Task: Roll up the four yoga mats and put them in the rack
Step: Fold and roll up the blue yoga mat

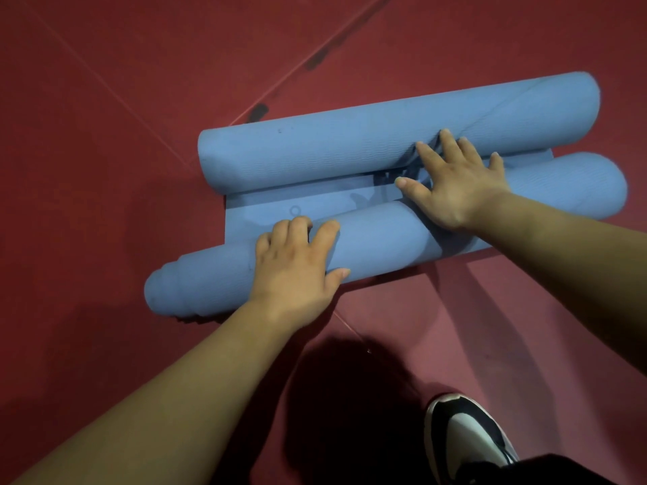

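No text can be read — the dark print [383, 178] on the blue mat [266, 208] is blurred.

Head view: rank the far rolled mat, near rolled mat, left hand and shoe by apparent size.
Largest: far rolled mat and near rolled mat, alike, unranked.
Then: left hand and shoe, also similar; shoe partly hidden.
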{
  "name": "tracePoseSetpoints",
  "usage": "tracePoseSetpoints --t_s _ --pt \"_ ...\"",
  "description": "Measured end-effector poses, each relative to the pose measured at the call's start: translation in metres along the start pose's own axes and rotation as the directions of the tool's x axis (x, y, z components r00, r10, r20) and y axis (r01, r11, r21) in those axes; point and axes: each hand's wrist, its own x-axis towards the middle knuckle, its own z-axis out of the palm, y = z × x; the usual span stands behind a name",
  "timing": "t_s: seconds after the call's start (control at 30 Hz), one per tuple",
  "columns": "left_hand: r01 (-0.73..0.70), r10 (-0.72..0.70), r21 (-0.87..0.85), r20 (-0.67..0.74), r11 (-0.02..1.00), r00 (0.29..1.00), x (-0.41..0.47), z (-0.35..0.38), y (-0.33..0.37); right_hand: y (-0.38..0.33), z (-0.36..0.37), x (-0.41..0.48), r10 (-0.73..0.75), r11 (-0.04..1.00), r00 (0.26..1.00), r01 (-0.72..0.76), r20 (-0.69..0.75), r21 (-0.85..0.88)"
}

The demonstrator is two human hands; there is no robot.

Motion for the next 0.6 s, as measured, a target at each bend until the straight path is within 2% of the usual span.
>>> tracePoseSetpoints --t_s 0.2,0.6 --pt "0.05 -0.047 0.036 -0.099 0.998 0.994 0.004 0.001 0.006 -0.007 -0.006 0.011 0.039 0.996 0.995 -0.047 -0.095 -0.077" --pt "0.048 -0.046 0.019 -0.057 0.999 0.997 0.007 -0.001 0.007 -0.003 -0.003 0.014 0.011 0.998 0.998 -0.015 -0.069 -0.057"
